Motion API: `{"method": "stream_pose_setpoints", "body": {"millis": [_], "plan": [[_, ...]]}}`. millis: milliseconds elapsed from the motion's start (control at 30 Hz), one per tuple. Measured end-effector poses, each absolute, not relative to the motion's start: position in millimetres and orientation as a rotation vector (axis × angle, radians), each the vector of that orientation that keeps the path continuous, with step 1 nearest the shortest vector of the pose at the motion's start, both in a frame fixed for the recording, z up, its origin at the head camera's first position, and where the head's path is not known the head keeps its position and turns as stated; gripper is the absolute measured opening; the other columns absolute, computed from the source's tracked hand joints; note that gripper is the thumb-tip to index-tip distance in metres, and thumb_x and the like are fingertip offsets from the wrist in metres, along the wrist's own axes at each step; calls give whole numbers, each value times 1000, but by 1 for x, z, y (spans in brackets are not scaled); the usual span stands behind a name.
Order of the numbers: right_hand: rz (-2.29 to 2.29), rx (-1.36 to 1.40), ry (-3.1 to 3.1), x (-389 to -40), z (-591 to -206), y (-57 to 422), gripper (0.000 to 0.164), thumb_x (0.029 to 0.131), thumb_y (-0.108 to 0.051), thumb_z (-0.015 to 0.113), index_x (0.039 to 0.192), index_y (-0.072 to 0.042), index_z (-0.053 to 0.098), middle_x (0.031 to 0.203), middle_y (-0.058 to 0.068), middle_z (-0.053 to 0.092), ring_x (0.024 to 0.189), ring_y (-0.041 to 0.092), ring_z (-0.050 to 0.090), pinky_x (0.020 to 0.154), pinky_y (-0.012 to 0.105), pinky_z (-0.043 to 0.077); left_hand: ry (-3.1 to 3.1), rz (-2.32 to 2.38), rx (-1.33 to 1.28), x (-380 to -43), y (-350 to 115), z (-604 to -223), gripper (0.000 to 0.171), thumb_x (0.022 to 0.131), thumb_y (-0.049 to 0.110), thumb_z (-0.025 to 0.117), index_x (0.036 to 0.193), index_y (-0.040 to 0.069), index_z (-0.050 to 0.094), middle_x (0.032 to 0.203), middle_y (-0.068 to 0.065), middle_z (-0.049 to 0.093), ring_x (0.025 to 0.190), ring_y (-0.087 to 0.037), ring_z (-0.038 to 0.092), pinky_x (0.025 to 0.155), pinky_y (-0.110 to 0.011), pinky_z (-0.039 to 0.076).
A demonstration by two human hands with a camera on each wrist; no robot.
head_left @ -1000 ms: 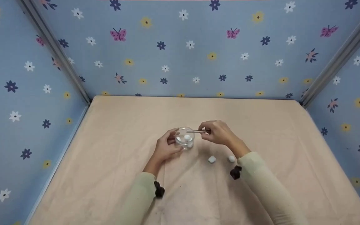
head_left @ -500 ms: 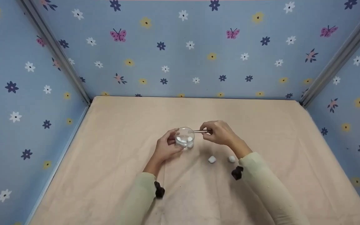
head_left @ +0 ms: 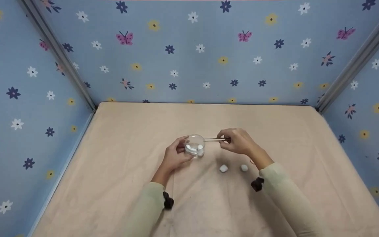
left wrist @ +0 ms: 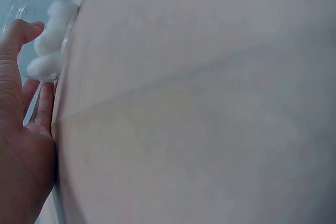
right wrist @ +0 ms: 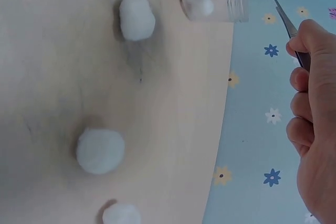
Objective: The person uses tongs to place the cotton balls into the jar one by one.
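Note:
My left hand (head_left: pixel 175 156) holds a clear jar (head_left: pixel 190 139) upright on the cloth, thumb on the near side and fingers around the far side. Several white cotton balls (left wrist: pixel 50 40) lie inside it. My right hand (head_left: pixel 237 141) pinches a pair of slim metal tweezers (head_left: pixel 212 140), pointed left with their tips at the jar's right rim. Nothing shows between the tweezer tips in the right wrist view. To the right of the jar, below the right hand, a cotton ball (head_left: pixel 223 168) and another cotton ball (head_left: pixel 244 168) sit on the cloth.
A third loose cotton ball (right wrist: pixel 121 214) shows at the bottom of the right wrist view. The table carries a creased peach cloth (head_left: pixel 127 131). Blue flowered panels (head_left: pixel 189 65) stand at the back and both sides, joined by grey posts (head_left: pixel 61 56).
My right hand has drawn back to the right, taking the tweezers from over the jar's mouth to its rim. A cotton ball inside the jar has shifted slightly right. The left hand stays put.

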State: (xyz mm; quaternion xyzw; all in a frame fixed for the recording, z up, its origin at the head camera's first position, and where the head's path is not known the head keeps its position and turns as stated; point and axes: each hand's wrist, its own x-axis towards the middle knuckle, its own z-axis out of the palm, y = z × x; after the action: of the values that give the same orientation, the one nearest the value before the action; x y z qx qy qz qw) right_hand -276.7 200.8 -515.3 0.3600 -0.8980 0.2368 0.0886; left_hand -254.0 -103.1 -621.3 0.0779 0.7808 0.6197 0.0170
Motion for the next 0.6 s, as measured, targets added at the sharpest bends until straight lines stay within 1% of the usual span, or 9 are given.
{"method": "stream_pose_setpoints", "body": {"millis": [133,300,400,500,600], "plan": [[707,1083,-2663,-273,-515,207,12,97,-9,77,107,-9,84,78,7,76,65,5,48,62,25,42,2416,1944,267,-254,-103,-622,81,85,-2,92,159,9,61,153,-24,67,138,-40,70,122,-50,61],[703,1114,-2648,-268,-517,216,11,96,-9,78,105,-9,84,74,7,73,64,2,45,60,23,40,2415,1950,275,-255,-103,-623,80,85,-2,92,158,7,62,150,-24,68,135,-39,72,119,-44,63],[692,1125,-2644,-265,-518,221,11,96,-8,77,105,-9,84,74,6,73,65,1,44,60,22,39,2421,1940,254,-254,-103,-623,79,85,-1,91,158,9,62,151,-23,69,135,-37,71,119,-42,63],[683,1130,-2644,-262,-519,224,12,95,-7,77,105,-9,84,74,7,73,66,0,44,61,22,38,2420,1942,240,-255,-104,-623,79,85,-1,91,159,10,63,152,-21,68,136,-36,70,120,-43,62],[677,1134,-2652,-258,-522,228,12,95,-7,78,105,-9,84,75,8,73,66,1,45,61,22,39,2423,1938,250,-256,-104,-623,79,85,-1,91,158,9,62,152,-22,68,137,-36,70,120,-42,62]]}}
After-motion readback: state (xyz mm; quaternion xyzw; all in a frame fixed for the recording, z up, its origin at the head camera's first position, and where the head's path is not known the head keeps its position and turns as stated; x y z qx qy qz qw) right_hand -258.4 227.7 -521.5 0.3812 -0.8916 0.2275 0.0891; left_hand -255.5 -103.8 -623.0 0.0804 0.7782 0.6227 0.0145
